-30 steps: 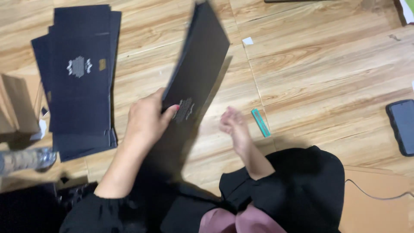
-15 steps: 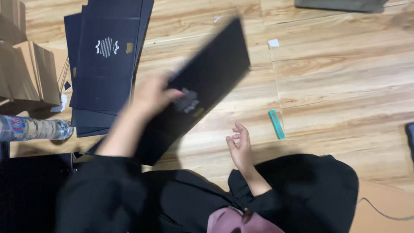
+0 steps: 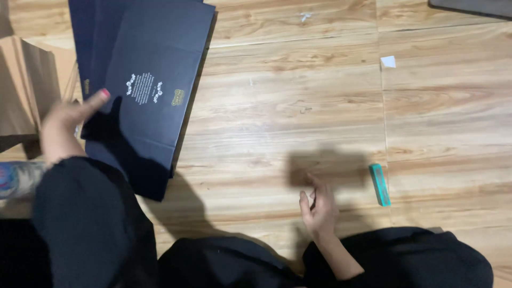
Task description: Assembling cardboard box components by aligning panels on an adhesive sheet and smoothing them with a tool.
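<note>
Wooden floor planks (image 3: 298,106), pale and grained, fill the view, with the person's black sleeves and lap along the bottom edge.

Her left hand (image 3: 66,125) hovers at the left side, fingers stretched out flat and together, a red-painted nail at the tip. The fingertips touch or lie just over the left edge of the top dark blue sheet (image 3: 154,80), a flat folded card piece with a small white and gold print near its middle. The hand grips nothing; it is spread, not pinching. The sheet lies on a stack of like sheets (image 3: 82,37), whose edges peek out at its upper left, and the whole pile slants from the top of the view down toward the left sleeve.

The right hand (image 3: 319,209) rests low in the middle, well apart from the sheets, fingers loosely curled and pointing up the floor, holding nothing. Just to its right lies a small teal stick (image 3: 380,184), near but not touching.

Farther out, brown cardboard (image 3: 26,85) stands at the far left beside the pile, and a white paper scrap (image 3: 388,62) lies on the planks toward the upper right.
</note>
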